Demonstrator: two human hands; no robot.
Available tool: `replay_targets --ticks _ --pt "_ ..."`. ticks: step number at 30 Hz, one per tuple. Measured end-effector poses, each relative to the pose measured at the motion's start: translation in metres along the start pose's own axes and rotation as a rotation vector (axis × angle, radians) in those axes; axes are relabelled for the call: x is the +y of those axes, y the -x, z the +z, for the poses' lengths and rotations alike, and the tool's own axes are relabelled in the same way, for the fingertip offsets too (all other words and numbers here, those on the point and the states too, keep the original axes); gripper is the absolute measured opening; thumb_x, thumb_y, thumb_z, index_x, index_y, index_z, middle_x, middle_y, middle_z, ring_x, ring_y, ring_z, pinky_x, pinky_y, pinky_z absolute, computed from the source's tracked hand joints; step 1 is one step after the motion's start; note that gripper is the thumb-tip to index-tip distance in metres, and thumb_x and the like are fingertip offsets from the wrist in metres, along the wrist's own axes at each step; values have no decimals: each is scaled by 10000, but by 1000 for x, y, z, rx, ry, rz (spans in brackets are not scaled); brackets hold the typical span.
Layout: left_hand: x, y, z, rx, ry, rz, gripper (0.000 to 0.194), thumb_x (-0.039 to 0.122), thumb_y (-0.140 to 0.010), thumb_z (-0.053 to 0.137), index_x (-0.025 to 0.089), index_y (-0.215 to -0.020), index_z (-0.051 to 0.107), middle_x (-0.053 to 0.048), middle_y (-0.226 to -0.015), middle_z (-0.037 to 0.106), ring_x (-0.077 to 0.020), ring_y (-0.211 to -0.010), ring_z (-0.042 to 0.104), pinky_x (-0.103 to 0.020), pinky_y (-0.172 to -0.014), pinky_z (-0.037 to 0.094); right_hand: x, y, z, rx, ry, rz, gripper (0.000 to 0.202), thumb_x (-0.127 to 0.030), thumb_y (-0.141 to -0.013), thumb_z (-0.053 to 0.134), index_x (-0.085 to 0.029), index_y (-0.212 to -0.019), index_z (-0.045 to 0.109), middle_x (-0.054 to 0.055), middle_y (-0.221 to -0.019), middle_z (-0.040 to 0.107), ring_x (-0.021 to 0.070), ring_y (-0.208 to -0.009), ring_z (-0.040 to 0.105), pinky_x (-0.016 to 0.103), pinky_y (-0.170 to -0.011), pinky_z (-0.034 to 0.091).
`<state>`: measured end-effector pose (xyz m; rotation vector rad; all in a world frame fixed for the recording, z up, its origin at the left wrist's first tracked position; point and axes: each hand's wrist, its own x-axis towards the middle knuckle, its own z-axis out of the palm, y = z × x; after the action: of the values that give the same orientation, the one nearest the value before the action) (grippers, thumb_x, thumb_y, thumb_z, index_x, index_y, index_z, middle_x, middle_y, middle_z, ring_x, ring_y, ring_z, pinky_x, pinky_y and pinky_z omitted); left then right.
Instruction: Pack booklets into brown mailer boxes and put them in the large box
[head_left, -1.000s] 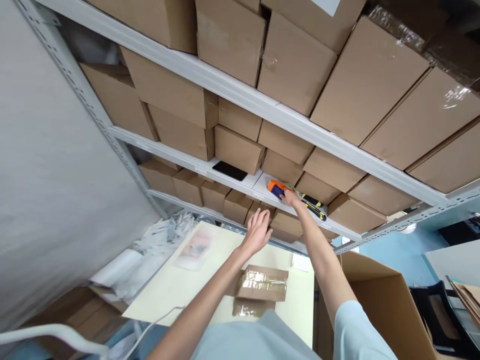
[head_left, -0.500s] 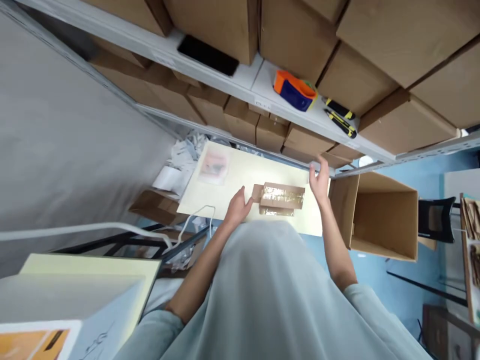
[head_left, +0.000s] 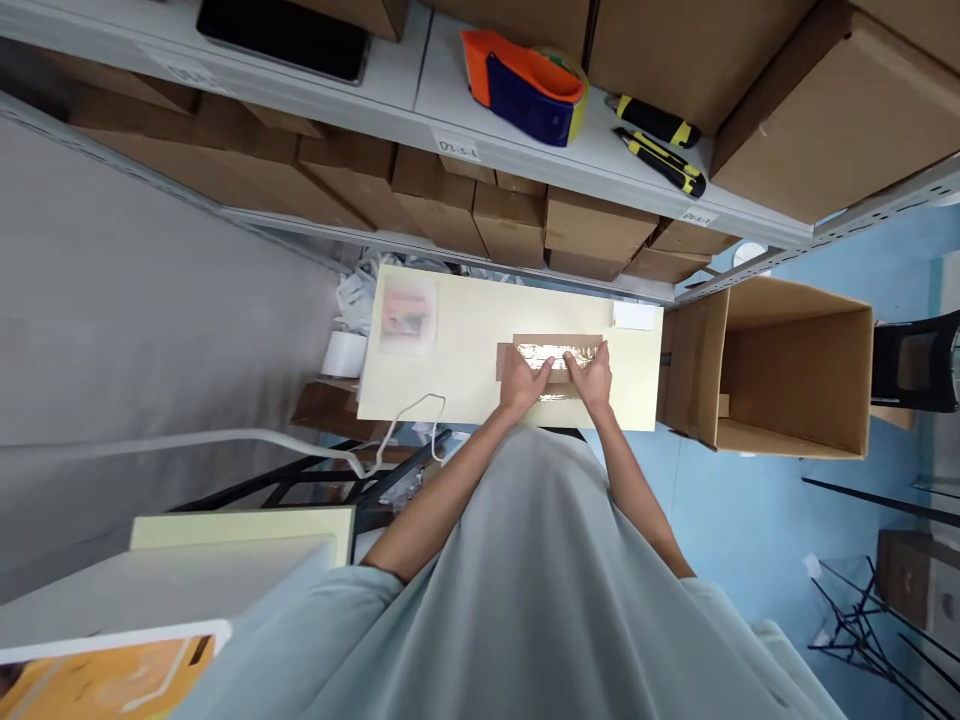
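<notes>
Both hands have converged on the taped carton (head_left: 559,352), which lies right of centre on the pale table (head_left: 465,345), towards its near edge. Left hand (head_left: 519,385) and right hand (head_left: 592,380), half a second ago apart from it on either side, now touch opposite ends, thumbs inward over the shiny tape. Whether the fingers grip beneath cannot be told. Reaching, it appears, has given way to two-handed handling.

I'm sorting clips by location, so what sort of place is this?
Probably a stockroom or packing area: cardboard boxes line the metal shelving, two utility knives lie there too, and a taped box is on the table below.
</notes>
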<state>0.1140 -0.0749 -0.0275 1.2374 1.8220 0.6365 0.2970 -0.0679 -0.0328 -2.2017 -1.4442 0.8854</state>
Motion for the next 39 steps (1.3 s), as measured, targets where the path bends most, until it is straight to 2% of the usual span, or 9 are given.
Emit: replay_targets --ticks 3,5,9,12,16,22,28,34,39 --pt "-5 -5 11 30 -19 -71 880 669 -882 807 107 -1491 509 -283 -1510 622 -426 -1447 590 -503 -1158 529 13 -6 9 -40 10 92 1201 -801 -925 640 -11 -1717 202 339 -1659 492 460 -1481 581 577 -1184 510" --pt "-13 -10 12 5 7 -112 803 635 -885 823 134 -1446 541 -244 -1405 701 -403 -1344 668 -484 -1107 562 24 -7 10 -71 -7 70 1098 -792 -969 573 -75 -1722 223 289 -1612 571 432 -1429 630 560 -1151 535" --pt "-30 -18 9 -31 65 -102 526 562 -1025 670 168 -1366 601 -169 -1245 788 -349 -1213 734 -456 -1071 580 40 -8 7 -104 -59 36 838 -715 -1087 307 -169 -1721 260 202 -1526 673 383 -1374 673 532 -1129 549" --pt "-34 -19 7 -40 64 -88 475 542 -1080 565 168 -1371 606 -168 -1257 787 -352 -1229 729 -467 -1097 562 41 -8 4 -107 -96 61 765 -658 -1118 173 -201 -1721 286 170 -1469 715 377 -1316 703 529 -1117 552" --pt "-26 -15 2 -76 115 -103 494 555 -1108 494 179 -1420 567 -177 -1351 743 -329 -1312 689 -468 -1155 520 34 -6 -2 -104 -58 74 755 -613 -1127 157 -183 -1737 274 182 -1500 693 390 -1321 696 560 -1140 526" --pt "-16 -2 3 24 50 -129 676 753 -986 626 206 -1378 567 -175 -1322 738 -352 -1186 720 -461 -1046 563 23 2 2 70 24 -5 925 -668 -1105 235 26 -1716 218 320 -1732 392 397 -1591 458 550 -1296 372" --pt "-24 -7 -3 -101 19 -167 544 535 -1101 496 147 -1471 597 -190 -1313 769 -383 -1266 701 -460 -1090 527 25 12 7 -3 -77 88 842 -679 -1109 232 -93 -1711 305 253 -1669 524 371 -1512 561 549 -1231 465" --pt "-12 -4 -27 -158 -139 -54 382 403 -1079 543 143 -1270 746 -190 -1129 754 -399 -1313 633 -514 -1180 471 21 19 -26 72 -67 -50 708 -646 -1118 293 -119 -1460 620 241 -1359 711 355 -1313 657 537 -1154 525" --pt "8 10 -53 -90 -62 134 376 430 -1085 547 162 -1270 735 -164 -1143 690 -330 -1216 652 -463 -1102 551 -4 41 -72 271 -72 -236 582 -648 -1103 440 -178 -1289 726 171 -1176 678 333 -1185 658 519 -1025 588"
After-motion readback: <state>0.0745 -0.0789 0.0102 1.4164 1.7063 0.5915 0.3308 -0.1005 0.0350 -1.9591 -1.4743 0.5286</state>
